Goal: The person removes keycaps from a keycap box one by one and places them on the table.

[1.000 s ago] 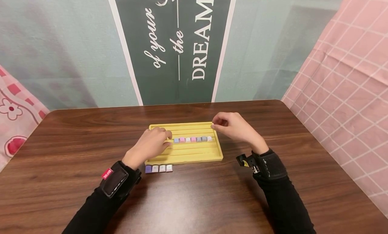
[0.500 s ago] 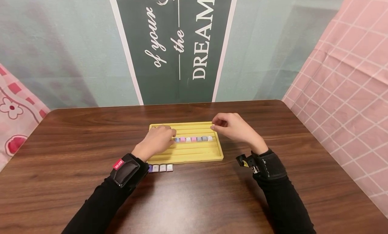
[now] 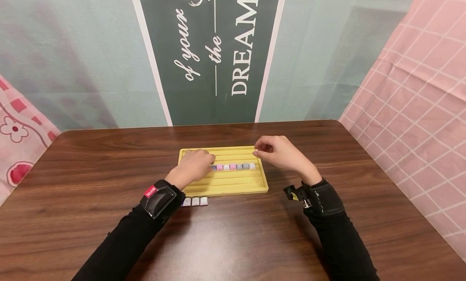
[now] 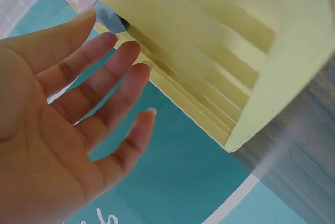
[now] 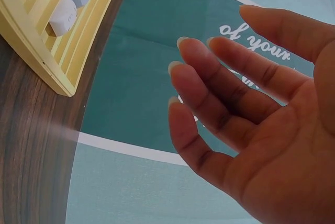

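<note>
A row of pastel keycaps sits on a middle ledge of the yellow ridged tray. My left hand is over the tray's left half, at the row's left end. In the left wrist view its thumb and index fingertips are close by the blue keycap, fingers relaxed; whether they touch it I cannot tell. My right hand hovers by the tray's far right corner with loosely bent fingers and nothing between them. In the right wrist view, a white keycap ends the row.
Several whitish keycaps lie on the brown wooden table along the tray's front edge, partly behind my left wrist. A green cloth with lettering hangs behind the table. Pink checked cloth hangs on the right.
My left hand has shifted right and slightly away from me along the tray to the row's end, and its wrist now covers the purple keycap in front. My right hand stays nearly still.
</note>
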Tool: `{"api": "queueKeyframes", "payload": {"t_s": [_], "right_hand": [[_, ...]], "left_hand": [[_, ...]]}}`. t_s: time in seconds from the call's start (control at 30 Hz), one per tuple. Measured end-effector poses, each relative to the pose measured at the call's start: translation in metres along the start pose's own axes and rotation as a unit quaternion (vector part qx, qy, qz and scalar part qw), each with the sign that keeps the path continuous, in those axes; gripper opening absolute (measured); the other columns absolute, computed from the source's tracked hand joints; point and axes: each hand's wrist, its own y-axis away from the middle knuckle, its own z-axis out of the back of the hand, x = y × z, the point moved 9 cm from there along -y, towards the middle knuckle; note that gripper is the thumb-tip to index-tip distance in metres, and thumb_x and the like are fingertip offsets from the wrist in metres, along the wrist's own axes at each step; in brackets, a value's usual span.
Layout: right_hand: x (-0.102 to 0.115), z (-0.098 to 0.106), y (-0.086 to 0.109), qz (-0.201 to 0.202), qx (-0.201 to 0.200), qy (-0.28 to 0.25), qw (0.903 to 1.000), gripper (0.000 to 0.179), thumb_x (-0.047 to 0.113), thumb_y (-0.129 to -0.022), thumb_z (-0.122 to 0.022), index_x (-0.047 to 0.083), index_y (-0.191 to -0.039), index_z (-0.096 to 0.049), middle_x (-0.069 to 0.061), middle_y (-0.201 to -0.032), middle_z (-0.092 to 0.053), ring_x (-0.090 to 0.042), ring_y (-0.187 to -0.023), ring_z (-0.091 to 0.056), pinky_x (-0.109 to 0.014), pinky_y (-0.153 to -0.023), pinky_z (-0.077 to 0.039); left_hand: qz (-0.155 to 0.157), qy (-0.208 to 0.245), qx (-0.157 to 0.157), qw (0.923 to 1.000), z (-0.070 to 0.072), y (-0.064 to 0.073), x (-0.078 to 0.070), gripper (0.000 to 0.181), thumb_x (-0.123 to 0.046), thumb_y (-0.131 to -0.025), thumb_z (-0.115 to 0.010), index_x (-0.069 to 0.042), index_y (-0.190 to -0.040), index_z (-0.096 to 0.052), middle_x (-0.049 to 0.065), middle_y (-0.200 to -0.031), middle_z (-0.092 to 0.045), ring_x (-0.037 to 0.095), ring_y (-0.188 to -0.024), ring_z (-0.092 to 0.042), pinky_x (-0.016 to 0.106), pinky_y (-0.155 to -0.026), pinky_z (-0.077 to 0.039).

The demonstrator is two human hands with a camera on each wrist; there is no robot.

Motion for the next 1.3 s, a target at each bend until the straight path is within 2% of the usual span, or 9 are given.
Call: {"api": "queueKeyframes", "payload": {"t_s": [0.13, 0.47, 0.7, 0.97, 1.3], "right_hand": [[0.0003, -0.0001, 0.0000, -0.001, 0.001, -0.001, 1.0000, 0.012, 0.017, -0.086, -0.063, 0.007, -0.092, -0.065, 0.000, -0.077, -0.060, -0.012, -0.067, -0.053, -0.030, -0.062, -0.042], [0.0017, -0.0009, 0.0000, 0.003, 0.003, -0.001, 1.0000, 0.012, 0.016, -0.086, -0.063, 0.006, -0.092, -0.064, 0.000, -0.076, -0.060, -0.012, -0.067, -0.053, -0.030, -0.062, -0.043], [0.0034, -0.0026, 0.0005, 0.009, 0.007, -0.004, 0.9999, 0.012, 0.015, -0.086, -0.063, 0.005, -0.092, -0.064, 0.000, -0.076, -0.059, -0.013, -0.068, -0.053, -0.030, -0.062, -0.043], [0.0033, -0.0032, 0.0005, 0.008, 0.008, -0.003, 0.9999, 0.013, 0.015, -0.086, -0.063, 0.004, -0.093, -0.064, 0.000, -0.076, -0.059, -0.013, -0.067, -0.053, -0.030, -0.062, -0.043], [0.0018, -0.0030, 0.0007, 0.004, 0.008, -0.001, 1.0000, 0.014, 0.017, -0.087, -0.063, 0.005, -0.094, -0.064, 0.000, -0.076, -0.059, -0.013, -0.067, -0.053, -0.030, -0.061, -0.043]], "left_hand": [[-0.004, 0.001, 0.000, 1.0000, -0.0012, -0.0022, -0.0003, 0.004, -0.010, -0.087, -0.062, -0.009, -0.083, -0.064, 0.000, -0.071, -0.055, 0.014, -0.061, -0.043, 0.030, -0.053, -0.032], [-0.006, -0.027, 0.008, 0.9996, -0.0026, -0.0065, -0.0013, 0.013, -0.005, -0.088, -0.058, -0.011, -0.076, -0.059, 0.000, -0.070, -0.055, 0.015, -0.063, -0.046, 0.036, -0.059, -0.039], [-0.012, -0.054, 0.007, 0.9984, -0.0017, -0.0073, -0.0054, 0.008, -0.003, -0.085, -0.059, -0.009, -0.082, -0.063, 0.005, -0.080, -0.063, 0.021, -0.072, -0.058, 0.044, -0.069, -0.045], [-0.019, -0.069, 0.009, 0.9974, -0.0014, -0.0087, -0.0065, 0.011, 0.002, -0.083, -0.058, -0.008, -0.081, -0.063, 0.005, -0.079, -0.062, 0.021, -0.074, -0.059, 0.044, -0.068, -0.046], [-0.003, -0.050, 0.013, 0.9987, -0.0005, -0.0068, -0.0011, 0.002, -0.009, -0.084, -0.064, -0.008, -0.084, -0.062, 0.005, -0.082, -0.062, 0.021, -0.075, -0.058, 0.042, -0.067, -0.045]]}}
